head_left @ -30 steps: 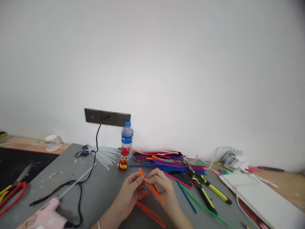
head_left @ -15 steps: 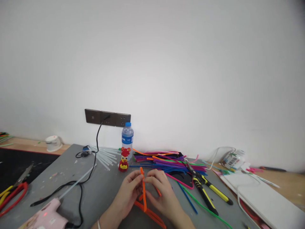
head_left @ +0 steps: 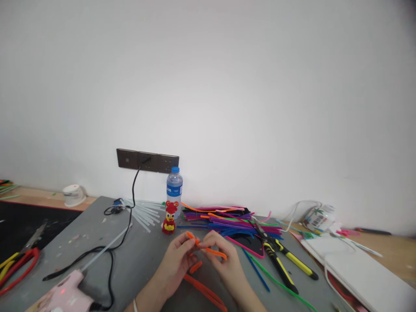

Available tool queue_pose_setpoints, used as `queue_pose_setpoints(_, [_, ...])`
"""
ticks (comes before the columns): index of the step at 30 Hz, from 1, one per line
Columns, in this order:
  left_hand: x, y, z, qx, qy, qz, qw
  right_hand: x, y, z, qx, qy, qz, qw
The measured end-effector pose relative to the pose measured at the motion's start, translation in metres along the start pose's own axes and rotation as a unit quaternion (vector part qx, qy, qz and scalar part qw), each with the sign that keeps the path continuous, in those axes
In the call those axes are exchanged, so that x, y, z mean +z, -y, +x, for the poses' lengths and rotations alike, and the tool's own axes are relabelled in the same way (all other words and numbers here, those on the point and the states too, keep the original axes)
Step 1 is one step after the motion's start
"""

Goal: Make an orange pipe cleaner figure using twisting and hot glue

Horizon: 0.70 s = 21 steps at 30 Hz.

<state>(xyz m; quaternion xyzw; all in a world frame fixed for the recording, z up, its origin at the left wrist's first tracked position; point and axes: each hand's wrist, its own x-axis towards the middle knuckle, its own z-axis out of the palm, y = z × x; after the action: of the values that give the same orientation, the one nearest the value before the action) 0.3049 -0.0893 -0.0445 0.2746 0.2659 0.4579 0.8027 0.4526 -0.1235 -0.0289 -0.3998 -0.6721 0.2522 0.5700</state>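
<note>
Between both hands is a bent orange pipe cleaner (head_left: 216, 252). My left hand (head_left: 177, 263) pinches it with thumb and forefinger, and one end pokes up above those fingers. My right hand (head_left: 224, 260) grips it close beside the left fingertips, with a length lying across the right fingers. A short orange end (head_left: 196, 267) hangs below the left fingers; whether it is the same piece I cannot tell. Under the hands, more orange pipe cleaners (head_left: 208, 292) rest on the grey table (head_left: 136, 277). A small red and yellow pipe-cleaner figure (head_left: 169, 219) stands just beyond the left hand.
Behind the figure stands a water bottle (head_left: 174, 186). A pile of coloured pipe cleaners (head_left: 227, 221) and yellow-black pliers (head_left: 282, 260) lie to the right. At left are a pink glue gun (head_left: 65, 292), its black cable (head_left: 110, 260), glue sticks (head_left: 143, 212) and red-handled scissors (head_left: 24, 264).
The pipe cleaner's long part, which hung down between the hands, now points right across my right fingers. My right fingers have closed in beside the left fingertips.
</note>
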Motion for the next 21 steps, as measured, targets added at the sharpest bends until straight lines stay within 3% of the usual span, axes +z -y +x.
queue_pose_setpoints(13, [0.0021,-0.0017,-0.0018,0.068,0.008,0.041,0.997,0.0010,-0.0024,-0.0004,0.083,-0.024,0.072,0.994])
queue_pose_setpoints(21, [0.0067,-0.0058,-0.0085,0.093,0.059,0.044,0.993,0.0008,-0.0064,-0.0031,0.201,0.037,0.236,0.950])
